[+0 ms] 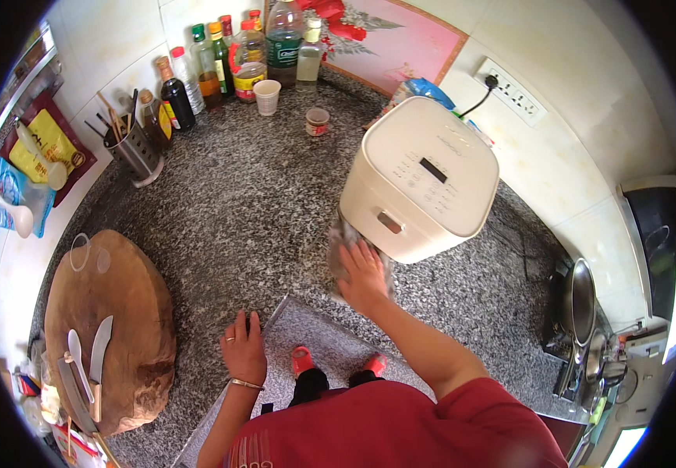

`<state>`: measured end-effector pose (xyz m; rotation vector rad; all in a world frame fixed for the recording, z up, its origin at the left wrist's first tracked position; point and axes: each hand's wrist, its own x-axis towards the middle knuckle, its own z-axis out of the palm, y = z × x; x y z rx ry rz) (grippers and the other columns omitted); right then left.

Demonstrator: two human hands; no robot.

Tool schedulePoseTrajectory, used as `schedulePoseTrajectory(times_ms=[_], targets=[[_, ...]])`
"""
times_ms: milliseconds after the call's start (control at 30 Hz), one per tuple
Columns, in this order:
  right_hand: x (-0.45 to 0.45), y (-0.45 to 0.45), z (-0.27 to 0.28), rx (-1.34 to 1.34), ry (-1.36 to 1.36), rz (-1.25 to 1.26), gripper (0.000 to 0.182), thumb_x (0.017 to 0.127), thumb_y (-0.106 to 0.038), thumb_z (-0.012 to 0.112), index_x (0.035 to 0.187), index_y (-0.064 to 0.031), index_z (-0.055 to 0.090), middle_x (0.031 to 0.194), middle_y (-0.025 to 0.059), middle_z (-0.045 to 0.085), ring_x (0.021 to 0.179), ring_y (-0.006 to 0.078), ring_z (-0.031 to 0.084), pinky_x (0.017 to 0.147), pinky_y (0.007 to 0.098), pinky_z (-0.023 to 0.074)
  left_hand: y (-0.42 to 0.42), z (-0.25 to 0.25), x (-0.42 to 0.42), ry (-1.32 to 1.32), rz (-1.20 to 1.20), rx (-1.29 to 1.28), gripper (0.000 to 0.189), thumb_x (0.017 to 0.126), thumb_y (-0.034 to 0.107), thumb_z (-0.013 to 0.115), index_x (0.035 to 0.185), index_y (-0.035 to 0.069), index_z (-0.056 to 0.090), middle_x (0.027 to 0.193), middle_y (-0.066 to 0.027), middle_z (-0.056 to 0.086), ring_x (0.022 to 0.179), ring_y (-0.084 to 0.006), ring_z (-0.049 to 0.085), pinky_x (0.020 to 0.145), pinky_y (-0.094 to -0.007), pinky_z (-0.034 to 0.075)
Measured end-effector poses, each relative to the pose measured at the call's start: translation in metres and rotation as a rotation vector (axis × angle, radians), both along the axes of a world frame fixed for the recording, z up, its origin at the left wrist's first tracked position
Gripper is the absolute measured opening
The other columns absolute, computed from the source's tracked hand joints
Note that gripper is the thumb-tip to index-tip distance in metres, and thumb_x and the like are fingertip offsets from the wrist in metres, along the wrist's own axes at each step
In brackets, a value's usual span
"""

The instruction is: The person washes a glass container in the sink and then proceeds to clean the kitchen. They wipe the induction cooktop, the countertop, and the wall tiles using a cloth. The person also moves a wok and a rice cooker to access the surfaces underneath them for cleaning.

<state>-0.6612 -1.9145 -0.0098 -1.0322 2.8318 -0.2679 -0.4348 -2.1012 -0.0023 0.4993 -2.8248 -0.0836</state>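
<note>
My right hand lies over a grey cloth, pressing it onto the speckled granite countertop. The cloth sits against the near lower side of a cream rice cooker, whose lid is down. Part of the cloth is hidden under my palm. At the counter's front edge, my left hand rests with its fingers apart and holds nothing. To its left stands a thick wooden chopping block bearing a knife, a second blade and a white spoon.
Several sauce and oil bottles line the back wall, near a paper cup and a small tub. A metal utensil holder stands at left. A wall socket has a black plug. Pans sit at right.
</note>
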Motion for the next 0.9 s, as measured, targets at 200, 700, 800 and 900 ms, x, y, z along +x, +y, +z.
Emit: schedulePoseTrajectory(times_ms=[200,700,800,900], targets=[[0.032,0.158,-0.006,0.067,0.02,-0.326,0.07,0.081,-0.029,0.056,0.144,-0.0104,0.031,0.148,0.0139,0.029,0.141,0.0299,0.017,0.115,0.0446,0.0108,0.004,0.014,-0.007,-0.059,0.033,0.061,0.045,0.074,0.009,0.066,0.119,0.008,0.059,0.125,-0.0145,0.054,0.104,-0.0344,0.052,0.085,-0.0448,0.042],[-0.139,0.178,-0.047,-0.122,0.183,-0.437,0.056,0.077,-0.023,0.058,0.131,-0.0085,0.047,0.14,0.0078,0.043,0.136,0.0248,0.031,0.112,0.0432,0.0196,-0.013,0.076,-0.239,0.012,-0.009,1.376,0.045,0.094,0.037,0.052,0.121,0.002,0.059,0.113,-0.0081,0.064,0.102,-0.0179,0.059,0.087,-0.0314,0.045],[-0.114,0.16,-0.037,-0.187,0.147,-0.345,0.053,0.075,-0.02,0.061,0.126,-0.0086,0.052,0.138,0.0072,0.045,0.134,0.0246,0.034,0.111,0.0441,0.022,-0.021,0.064,-0.301,-0.074,0.033,1.58,0.048,0.094,0.04,0.049,0.124,0.004,0.055,0.112,-0.0087,0.063,0.106,-0.019,0.058,0.089,-0.0331,0.044],[-0.098,0.153,-0.027,-0.249,0.122,-0.35,0.05,0.074,-0.019,0.062,0.123,-0.0094,0.055,0.135,0.0061,0.048,0.133,0.0246,0.036,0.111,0.0445,0.0232,-0.022,0.042,-0.344,-0.007,0.038,1.792,0.04,0.093,0.029,0.054,0.122,0.002,0.056,0.11,-0.0098,0.065,0.096,-0.0185,0.063,0.078,-0.0321,0.05]])
